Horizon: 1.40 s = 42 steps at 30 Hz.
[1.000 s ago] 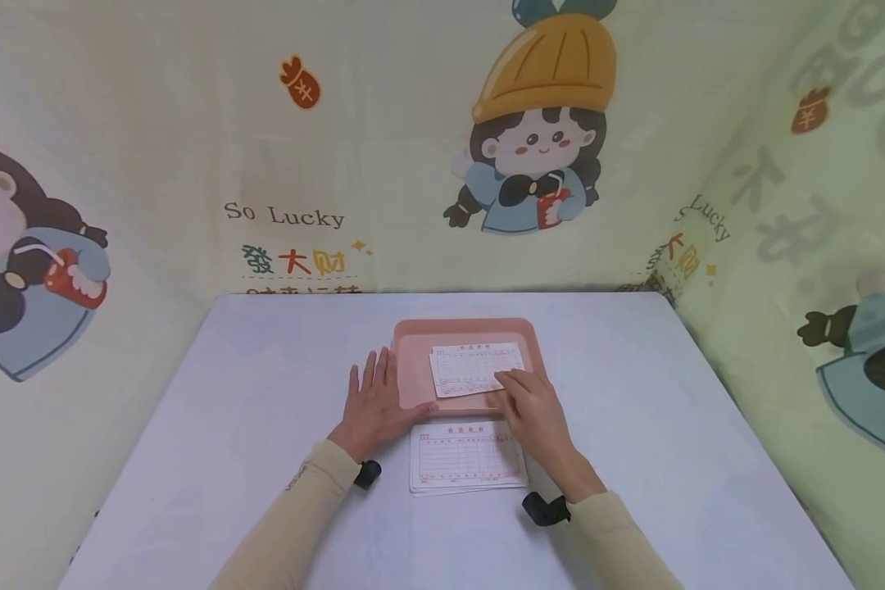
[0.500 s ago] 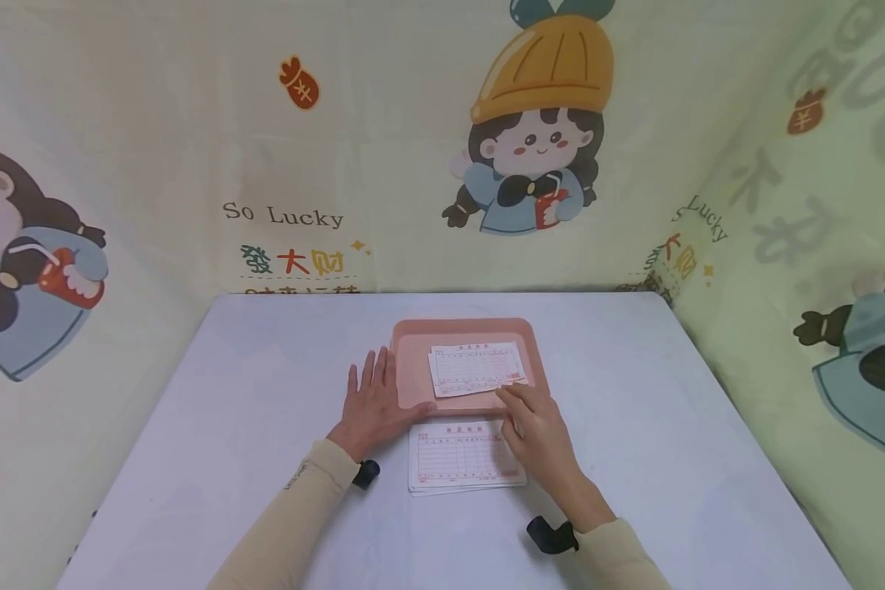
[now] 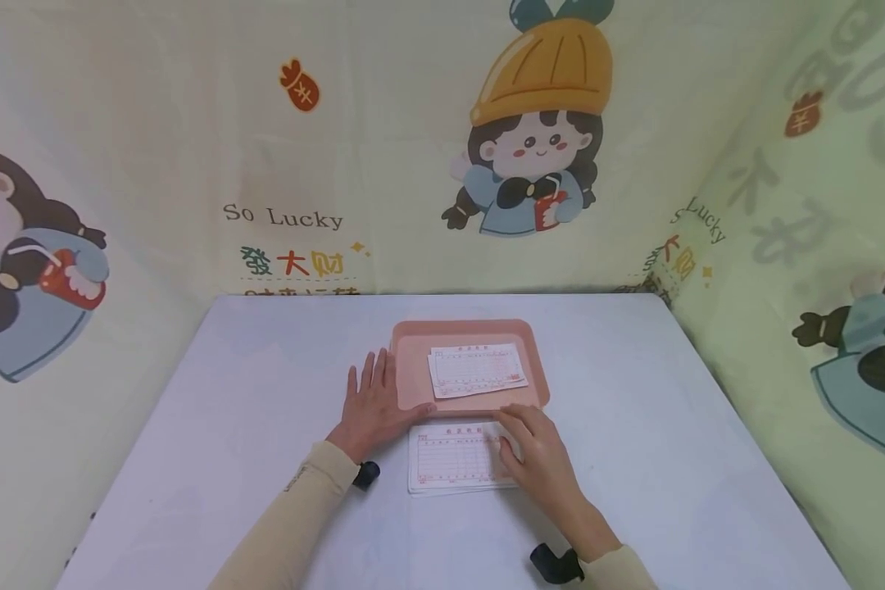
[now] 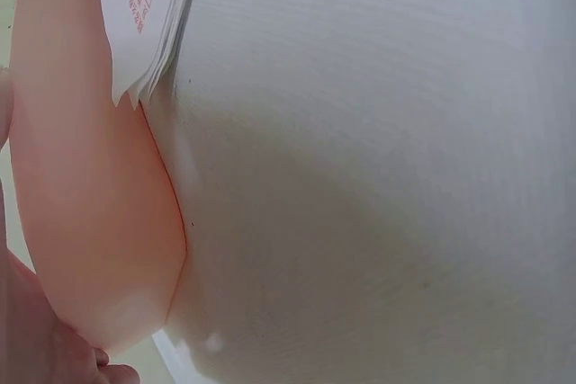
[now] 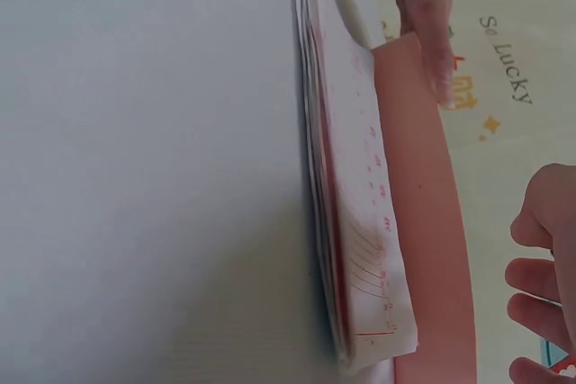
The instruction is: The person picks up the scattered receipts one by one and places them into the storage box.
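A pink tray [image 3: 410,360] lies mid-table with a few printed paper forms [image 3: 475,370] inside, slightly askew. My left hand [image 3: 371,410] rests at its near left corner, fingers straight, thumb along the near rim; the left wrist view shows the fingertips at the tray wall [image 4: 99,186]. In front of the tray is a second stack of red-printed forms [image 3: 453,459], loose sheet edges showing in the right wrist view. Above that stack's right side, by the tray's near rim, my right hand [image 3: 542,455] hovers with loosely bent fingers and holds nothing.
A white table [image 3: 280,344] bears the tray and the stack. Behind and beside it hangs a cream cloth [image 3: 383,164] with cartoon prints. Dark wrist cameras [image 3: 556,565] sit under both forearms.
My right hand has drawn back from the forms in the tray toward me, over the near stack, uncovering their lower right corner. The left hand stays where it was.
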{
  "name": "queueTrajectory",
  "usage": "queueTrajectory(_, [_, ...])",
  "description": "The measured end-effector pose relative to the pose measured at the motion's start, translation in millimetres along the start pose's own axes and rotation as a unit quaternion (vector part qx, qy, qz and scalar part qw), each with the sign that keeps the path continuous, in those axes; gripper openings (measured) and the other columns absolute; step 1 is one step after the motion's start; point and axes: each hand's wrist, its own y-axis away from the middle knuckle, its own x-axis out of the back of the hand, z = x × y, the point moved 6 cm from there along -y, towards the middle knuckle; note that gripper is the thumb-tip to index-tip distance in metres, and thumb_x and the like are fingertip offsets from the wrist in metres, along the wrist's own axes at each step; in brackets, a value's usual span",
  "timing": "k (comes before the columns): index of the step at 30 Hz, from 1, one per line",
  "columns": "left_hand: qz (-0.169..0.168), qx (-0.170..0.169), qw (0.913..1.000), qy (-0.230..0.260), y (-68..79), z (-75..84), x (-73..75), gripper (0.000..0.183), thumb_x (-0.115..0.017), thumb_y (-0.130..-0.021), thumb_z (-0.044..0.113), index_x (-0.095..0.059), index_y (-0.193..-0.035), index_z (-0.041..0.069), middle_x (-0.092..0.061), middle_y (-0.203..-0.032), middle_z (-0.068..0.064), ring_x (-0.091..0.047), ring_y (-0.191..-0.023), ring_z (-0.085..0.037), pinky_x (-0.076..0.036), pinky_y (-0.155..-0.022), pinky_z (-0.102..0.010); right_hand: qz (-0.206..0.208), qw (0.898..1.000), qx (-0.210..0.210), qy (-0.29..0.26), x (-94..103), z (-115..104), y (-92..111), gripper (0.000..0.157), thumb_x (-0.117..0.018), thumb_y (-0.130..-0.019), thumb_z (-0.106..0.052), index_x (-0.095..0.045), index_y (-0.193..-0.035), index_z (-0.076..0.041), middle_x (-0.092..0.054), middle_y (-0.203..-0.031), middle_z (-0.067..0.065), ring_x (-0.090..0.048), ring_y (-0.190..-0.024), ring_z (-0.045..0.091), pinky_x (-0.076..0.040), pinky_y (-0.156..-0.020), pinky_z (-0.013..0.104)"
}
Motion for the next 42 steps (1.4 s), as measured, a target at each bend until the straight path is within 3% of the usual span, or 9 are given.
queueTrajectory(6, [0.02,-0.005,0.9998,-0.001,0.7,-0.9,-1.9,0.119,-0.05,-0.08,0.082,-0.014,-0.158,-0.001,-0.017,-0.164,-0.022,-0.011,-0.154,-0.04,-0.009,-0.121,-0.061,-0.005,1.0,0.007,-0.01,-2.8,-1.1,10.7,0.041,-0.077,-0.075,-0.003,-0.07,-0.115,-0.004,-0.067,-0.115,0.009,-0.062,-0.108,0.026,-0.052,-0.093,0.043])
queueTrajectory(20, [0.029,-0.02,0.9993,0.009,-1.4,0.7,1.2,0.12,-0.054,-0.08,0.08,-0.01,-0.158,0.001,-0.013,-0.166,-0.019,-0.012,-0.154,-0.038,-0.01,-0.121,-0.063,-0.009,1.0,0.021,-0.004,-5.1,-3.2,22.3,0.041,-0.08,-0.072,-0.003,-0.071,-0.112,-0.003,-0.067,-0.113,0.011,-0.063,-0.108,0.029,-0.052,-0.092,0.044])
queueTrajectory(31, [0.015,-0.019,0.9997,-0.004,-4.1,-2.3,-1.8,0.131,-0.051,-0.072,0.089,-0.009,-0.158,0.001,-0.007,-0.167,-0.02,-0.006,-0.155,-0.036,-0.007,-0.121,-0.063,-0.05,0.999,0.012,-0.003,-14.2,-6.2,24.9,0.041,-0.081,-0.075,-0.011,-0.07,-0.114,-0.004,-0.067,-0.115,0.008,-0.062,-0.111,0.025,-0.051,-0.096,0.042])
queueTrajectory(42, [0.01,-0.023,0.9996,-0.014,-4.1,-1.4,0.7,0.132,-0.052,-0.071,0.089,-0.011,-0.158,-0.002,-0.007,-0.166,-0.021,-0.005,-0.155,-0.038,-0.008,-0.12,-0.064,-0.051,0.998,0.026,-0.008,-17.5,-7.7,27.0,0.039,-0.083,-0.074,-0.011,-0.072,-0.111,-0.003,-0.068,-0.113,0.009,-0.063,-0.111,0.026,-0.05,-0.099,0.048])
